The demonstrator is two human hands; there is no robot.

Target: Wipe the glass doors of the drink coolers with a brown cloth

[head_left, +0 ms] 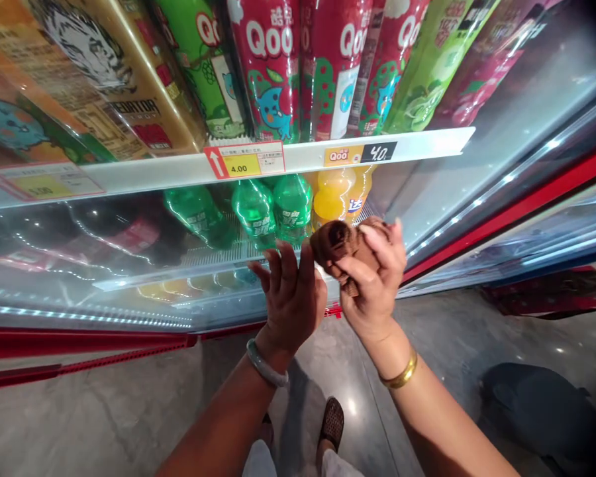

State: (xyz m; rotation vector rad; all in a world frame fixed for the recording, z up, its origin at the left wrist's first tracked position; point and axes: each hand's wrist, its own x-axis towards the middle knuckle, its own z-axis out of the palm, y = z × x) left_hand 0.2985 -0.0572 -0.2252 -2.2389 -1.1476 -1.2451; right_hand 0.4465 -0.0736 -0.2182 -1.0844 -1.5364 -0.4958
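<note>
My right hand is closed around a bunched brown cloth in front of the cooler's middle shelf. Just left of it, my left hand is raised with its fingers stretched up and slightly apart, and nothing shows in it. Its thumb side comes close to the cloth; whether they touch I cannot tell. Behind both hands stand green soda bottles and orange drink bottles. Above them runs a white shelf edge with price tags.
Red Qoo bottles, a gold Predator bottle and green bottles line the upper shelf. Dark bottles lie at the left. A red door frame borders the right side. Below is a grey floor, with a dark round object at right.
</note>
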